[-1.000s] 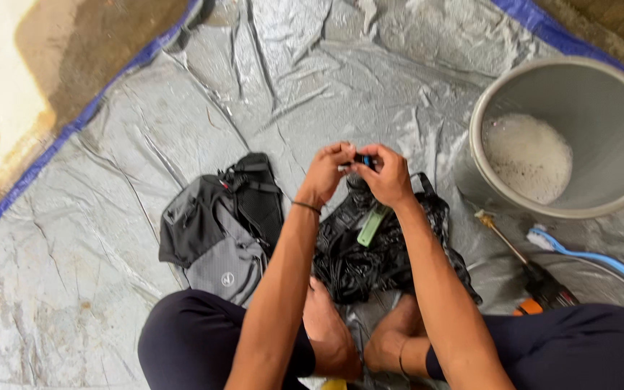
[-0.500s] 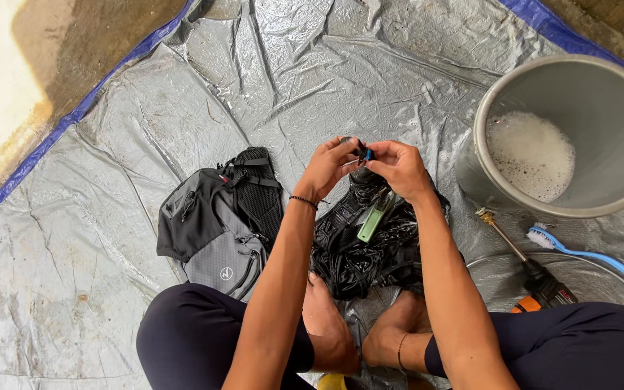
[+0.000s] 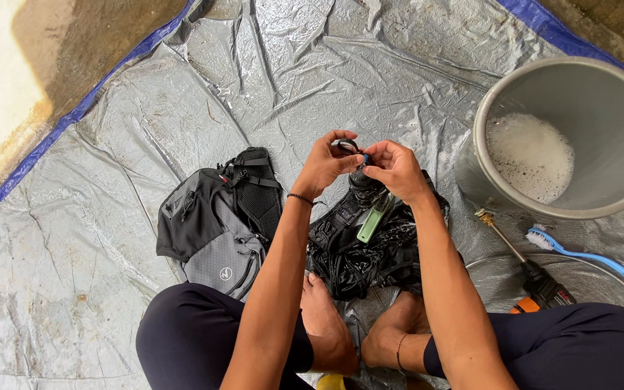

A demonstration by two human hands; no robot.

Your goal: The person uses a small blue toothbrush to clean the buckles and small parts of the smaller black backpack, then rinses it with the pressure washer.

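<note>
Gripping a small black strap loop (image 3: 346,146) with both hands, left hand (image 3: 324,165) and right hand (image 3: 397,170) pinched closed on it, above wet black bag (image 3: 370,249) lying on grey tarp (image 3: 110,303), between grey backpack (image 3: 214,224) left and sudsy bucket (image 3: 615,173) right

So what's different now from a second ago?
Very little. Both hands, left hand and right hand, still pinch a small loop above the wet black bag, fingers only slightly shifted. The grey backpack, bucket and blue brush stayed put.
</note>
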